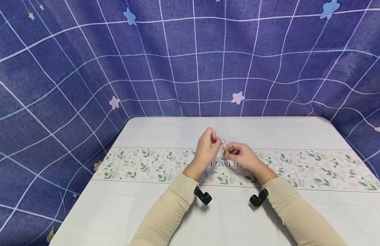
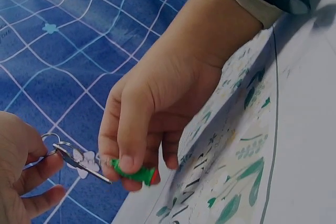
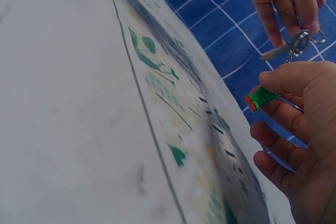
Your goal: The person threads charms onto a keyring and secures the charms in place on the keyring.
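Observation:
My left hand (image 1: 206, 148) pinches a metal key ring (image 1: 223, 140) between thumb and fingertips, above the table's middle. From the ring hangs a slim metal key (image 2: 86, 167), slanting down toward the other hand in the left wrist view. A small green charm with a red end (image 3: 264, 98) is pinched by my right hand (image 1: 242, 156), its thumb against the forefinger. In the right wrist view a short chain (image 3: 289, 56) links charm and ring. The right hand's other fingers are loosely bent. Both hands are in the air, close together.
Beneath the hands lies a white tablecloth (image 1: 233, 215) with a printed band of flowers and leaves (image 1: 159, 167). Behind and to the left hangs a blue curtain (image 1: 177, 68) with grid lines and stars. Black wrist cameras (image 1: 203, 196) are strapped over both sleeves.

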### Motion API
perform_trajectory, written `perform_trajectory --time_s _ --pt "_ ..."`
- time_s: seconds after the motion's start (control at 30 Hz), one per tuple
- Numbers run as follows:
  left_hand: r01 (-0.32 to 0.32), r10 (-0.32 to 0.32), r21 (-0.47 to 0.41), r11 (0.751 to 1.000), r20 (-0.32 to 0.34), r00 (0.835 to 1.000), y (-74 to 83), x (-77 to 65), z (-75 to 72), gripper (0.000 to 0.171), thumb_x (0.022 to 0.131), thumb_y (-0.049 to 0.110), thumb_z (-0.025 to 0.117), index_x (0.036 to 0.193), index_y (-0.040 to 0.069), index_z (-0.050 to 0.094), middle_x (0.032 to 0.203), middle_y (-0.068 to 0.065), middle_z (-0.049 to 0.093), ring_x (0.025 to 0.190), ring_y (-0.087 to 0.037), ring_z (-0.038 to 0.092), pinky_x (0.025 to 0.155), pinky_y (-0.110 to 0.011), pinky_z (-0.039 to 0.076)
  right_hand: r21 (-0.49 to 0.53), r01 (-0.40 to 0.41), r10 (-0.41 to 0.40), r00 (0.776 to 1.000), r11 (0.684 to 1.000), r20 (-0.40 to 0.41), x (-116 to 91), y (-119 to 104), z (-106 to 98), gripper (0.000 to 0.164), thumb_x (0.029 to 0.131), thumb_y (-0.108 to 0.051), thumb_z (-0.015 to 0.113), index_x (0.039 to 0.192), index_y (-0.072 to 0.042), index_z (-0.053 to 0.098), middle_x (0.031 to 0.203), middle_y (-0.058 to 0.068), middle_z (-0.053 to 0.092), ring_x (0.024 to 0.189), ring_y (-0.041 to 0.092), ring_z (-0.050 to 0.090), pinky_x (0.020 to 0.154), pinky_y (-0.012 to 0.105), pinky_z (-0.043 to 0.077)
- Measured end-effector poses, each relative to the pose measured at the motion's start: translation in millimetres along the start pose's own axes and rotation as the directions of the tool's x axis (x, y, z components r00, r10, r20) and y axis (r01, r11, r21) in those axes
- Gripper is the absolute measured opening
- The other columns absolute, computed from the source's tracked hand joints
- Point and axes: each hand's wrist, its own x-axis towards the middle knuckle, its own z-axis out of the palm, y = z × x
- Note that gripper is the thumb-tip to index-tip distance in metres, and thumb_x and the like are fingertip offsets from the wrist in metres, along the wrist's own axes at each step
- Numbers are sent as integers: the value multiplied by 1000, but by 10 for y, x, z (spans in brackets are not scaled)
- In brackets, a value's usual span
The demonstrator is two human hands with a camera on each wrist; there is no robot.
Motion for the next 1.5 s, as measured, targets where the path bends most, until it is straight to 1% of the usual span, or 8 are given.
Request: perform_trajectory --time_s 0.3,0.53,0.7,0.77,0.93,1.1,1.23,1.5 --pt "31 -31 -20 999 8 999 -98 -57 -17 16 93 -3 66 103 3 56 90 -8 61 78 -16 62 75 -25 54 -27 -14 13 999 1000 -37 -40 -35 -186 22 92 -6 71 113 1 71 96 8 73 91 21 65 80 34 53" --pt "212 -205 -155 965 59 977 -254 -151 4 16 97 2 65 112 4 61 94 -5 62 85 -14 61 79 -25 54 -45 2 -6 995 999 -102 -13 -183 -272 21 93 -11 72 112 -3 72 96 9 73 89 21 64 75 26 52" --pt "299 -275 -358 885 116 954 -310 -150 33 22 97 2 65 118 -3 58 96 -6 60 90 -19 62 82 -26 54 -36 22 -27 990 999 -138 19 -311 -336 21 94 -11 72 113 -3 70 97 11 73 87 19 64 75 27 51" --pt "335 -303 -443 832 143 942 -330 -145 52 25 96 0 65 119 -6 56 95 -6 60 89 -22 63 82 -27 56 -38 31 -36 990 999 -140 30 -350 -359 21 94 -12 72 113 -3 69 97 11 73 87 18 63 76 28 51" --pt "421 -351 -619 663 240 905 -380 -133 115 26 98 -3 61 122 -5 53 96 -6 60 95 -22 70 88 -38 58 -49 59 -66 986 997 -153 61 -424 -405 21 95 -13 72 112 -1 69 98 13 73 89 19 63 78 30 50" --pt "446 -310 -705 552 322 894 -404 -158 153 22 100 -3 58 120 1 52 97 -4 59 99 -18 71 100 -55 50 -59 78 -86 983 995 -165 81 -486 -430 18 95 -13 72 110 -3 70 98 12 73 88 16 63 77 28 50" --pt "447 -282 -720 530 348 894 -396 -180 160 23 99 -3 57 120 5 52 96 -1 57 101 -18 71 102 -57 47 -64 84 -93 982 994 -166 92 -542 -433 19 95 -13 71 110 -2 70 99 12 74 90 16 62 78 28 49" --pt "445 -281 -713 542 345 895 -393 -180 218 29 97 -7 58 124 -5 51 96 -1 57 93 -15 66 93 -43 57 -69 82 -93 980 994 -176 109 -619 -445 18 94 -10 72 110 -2 71 102 13 74 94 22 62 80 31 50"
